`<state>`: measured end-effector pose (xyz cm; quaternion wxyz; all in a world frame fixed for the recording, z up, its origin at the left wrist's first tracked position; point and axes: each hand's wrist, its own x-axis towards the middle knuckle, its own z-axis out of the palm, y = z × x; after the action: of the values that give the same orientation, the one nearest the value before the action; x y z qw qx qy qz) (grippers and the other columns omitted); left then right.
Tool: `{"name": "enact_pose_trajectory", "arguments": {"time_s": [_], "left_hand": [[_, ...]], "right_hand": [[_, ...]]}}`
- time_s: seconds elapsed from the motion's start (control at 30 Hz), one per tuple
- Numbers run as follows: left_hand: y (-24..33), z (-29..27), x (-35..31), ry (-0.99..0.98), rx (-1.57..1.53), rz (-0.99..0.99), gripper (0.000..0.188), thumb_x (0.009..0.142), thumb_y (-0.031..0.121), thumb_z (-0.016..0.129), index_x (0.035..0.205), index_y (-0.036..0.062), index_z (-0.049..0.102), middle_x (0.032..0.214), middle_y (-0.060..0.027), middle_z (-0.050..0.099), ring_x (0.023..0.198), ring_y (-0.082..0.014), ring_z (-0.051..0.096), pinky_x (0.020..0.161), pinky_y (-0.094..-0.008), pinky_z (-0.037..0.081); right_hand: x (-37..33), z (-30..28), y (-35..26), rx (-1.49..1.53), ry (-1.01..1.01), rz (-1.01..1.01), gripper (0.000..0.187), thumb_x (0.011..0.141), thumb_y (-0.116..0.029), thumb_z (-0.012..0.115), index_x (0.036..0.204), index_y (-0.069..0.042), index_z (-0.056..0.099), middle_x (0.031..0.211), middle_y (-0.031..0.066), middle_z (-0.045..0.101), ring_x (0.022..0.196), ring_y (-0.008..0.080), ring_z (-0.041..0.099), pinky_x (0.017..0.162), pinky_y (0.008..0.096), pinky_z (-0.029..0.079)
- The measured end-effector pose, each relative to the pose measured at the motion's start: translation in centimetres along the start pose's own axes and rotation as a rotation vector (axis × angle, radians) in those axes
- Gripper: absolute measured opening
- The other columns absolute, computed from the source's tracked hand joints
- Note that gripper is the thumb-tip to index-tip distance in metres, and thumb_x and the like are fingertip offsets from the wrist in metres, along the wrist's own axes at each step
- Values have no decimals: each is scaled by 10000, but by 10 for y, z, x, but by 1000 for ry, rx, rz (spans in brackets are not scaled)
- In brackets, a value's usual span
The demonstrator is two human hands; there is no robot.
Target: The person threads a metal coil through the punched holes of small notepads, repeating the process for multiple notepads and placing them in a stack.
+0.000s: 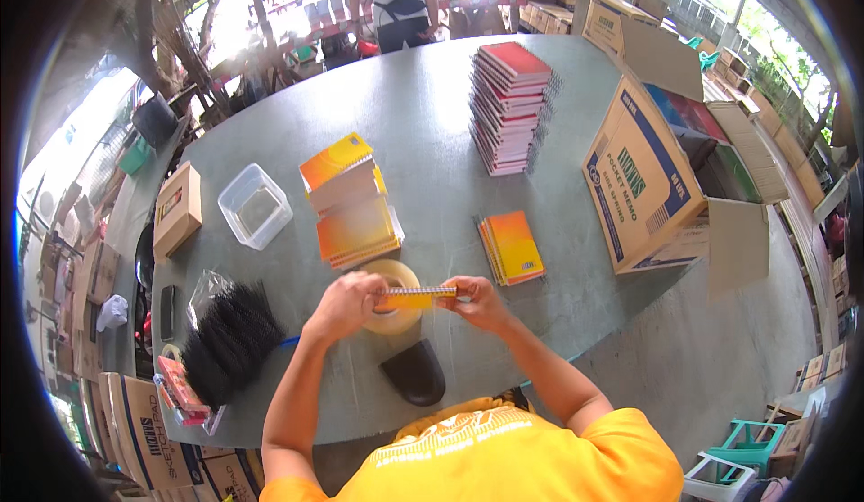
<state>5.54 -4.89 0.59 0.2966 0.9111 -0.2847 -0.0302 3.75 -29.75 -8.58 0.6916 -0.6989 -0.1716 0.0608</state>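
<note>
Between my two hands I hold a small orange-yellow spiral notebook point(414, 300), tilted so that its wire-bound edge faces up. My left hand point(346, 305) is closed on its left end, and my right hand point(477, 303) pinches the right end. Just behind and beneath it lies a wide roll of tape point(393, 325), partly covered by the notebook. Beyond my left hand are piled orange-yellow notebooks point(353, 230), with further ones point(337, 160) fanned out behind. A smaller pile of similar notebooks point(513, 246) sits past my right hand. Close to my body is a dark rounded object point(415, 373).
A tall stack of red-covered spiral notebooks point(510, 110) rises at the back of the table point(405, 88). An open cardboard box point(641, 178) stands right. On the left are a clear plastic tub point(236, 223), a small cardboard box point(179, 209) and black wire spirals point(232, 340). A person point(397, 2) stands beyond.
</note>
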Motion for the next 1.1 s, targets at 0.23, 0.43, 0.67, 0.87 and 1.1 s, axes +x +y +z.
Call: {"name": "enact_pose_trajectory", "arguments": {"time_s": [0.23,0.43,0.67,0.87,1.1], "left_hand": [[36,2,31,394,107,72,384,756,110,696,1121,67,585,1097,-135,590,1045,-325,525,892,-408,433],[21,11,24,421,68,141,446,750,133,722,1165,73,570,1117,-160,575,1017,-346,533,880,-415,438],[32,35,38,232,-165,123,384,758,130,719,1117,64,598,1111,-146,577,1057,-320,545,917,-402,436],[10,50,9,109,-137,85,301,776,156,694,1055,71,618,1047,-158,588,1024,-330,552,886,-403,454],[-14,33,15,364,-6,-35,236,743,89,700,969,38,649,1020,-150,609,1004,-320,560,860,-397,462]], "right_hand": [[3,-57,-44,-270,419,-195,280,882,-35,554,1156,-34,611,1093,106,662,1014,151,612,863,268,459],[-17,-110,-43,-537,518,-251,349,842,41,526,1180,-14,586,1168,100,617,1106,174,562,976,319,427],[14,-185,-18,259,236,-81,317,816,-19,600,1130,-56,612,1162,113,604,1042,225,583,911,342,446],[12,-203,12,51,577,780,433,776,-157,687,1182,-71,563,900,52,605,683,118,560,574,272,457],[33,-206,15,-144,449,444,433,845,-124,570,1268,-54,513,719,-2,566,580,56,517,477,181,392]]}}
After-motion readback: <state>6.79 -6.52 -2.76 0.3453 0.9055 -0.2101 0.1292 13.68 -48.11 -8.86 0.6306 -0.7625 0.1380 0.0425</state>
